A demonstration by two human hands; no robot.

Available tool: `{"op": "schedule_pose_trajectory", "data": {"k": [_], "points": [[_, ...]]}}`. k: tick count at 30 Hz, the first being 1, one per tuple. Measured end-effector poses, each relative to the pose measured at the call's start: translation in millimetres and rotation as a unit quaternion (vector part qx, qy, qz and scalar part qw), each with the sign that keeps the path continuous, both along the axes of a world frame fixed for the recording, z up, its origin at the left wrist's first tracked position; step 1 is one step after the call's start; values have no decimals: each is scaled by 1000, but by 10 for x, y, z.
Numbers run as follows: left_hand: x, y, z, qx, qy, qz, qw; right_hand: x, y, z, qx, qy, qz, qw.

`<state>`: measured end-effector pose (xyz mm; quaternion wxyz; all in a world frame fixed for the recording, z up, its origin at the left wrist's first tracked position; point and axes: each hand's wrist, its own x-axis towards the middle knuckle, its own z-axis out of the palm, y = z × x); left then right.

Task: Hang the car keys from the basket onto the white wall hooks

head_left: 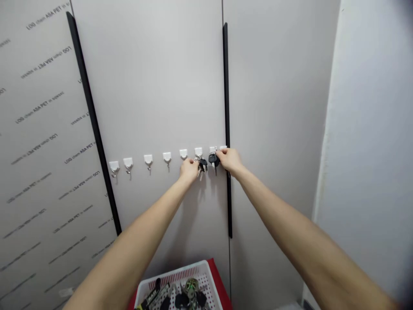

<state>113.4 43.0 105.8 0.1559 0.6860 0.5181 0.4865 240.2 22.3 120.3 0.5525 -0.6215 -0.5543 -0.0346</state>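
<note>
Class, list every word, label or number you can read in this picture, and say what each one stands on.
"LOG chem ASA PET" repeats on the protective film on the left panel; line endings are too small to read.
Print on the black-and-yellow item in the white basket: too blurred to read.

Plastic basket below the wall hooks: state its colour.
White perforated plastic basket, best seen in the head view.

Along a row of white adhesive hooks [167, 156] on a grey panel [155, 86], left hand [189, 169] just beside dangling keys [201, 165], right hand [229, 161] against a black key fob [213, 160], white plastic basket [174, 274] below.
</note>
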Motion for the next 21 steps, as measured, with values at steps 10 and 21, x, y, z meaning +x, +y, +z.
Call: {"op": "schedule_pose_trajectory", "data": {"k": [10, 21], "points": [[-139, -120, 554, 61, 210, -48, 975, 113, -169, 339, -153, -53, 64, 985], [85, -9, 607, 156, -58, -56, 985, 223, -57, 308, 98, 80, 95, 987]]}}
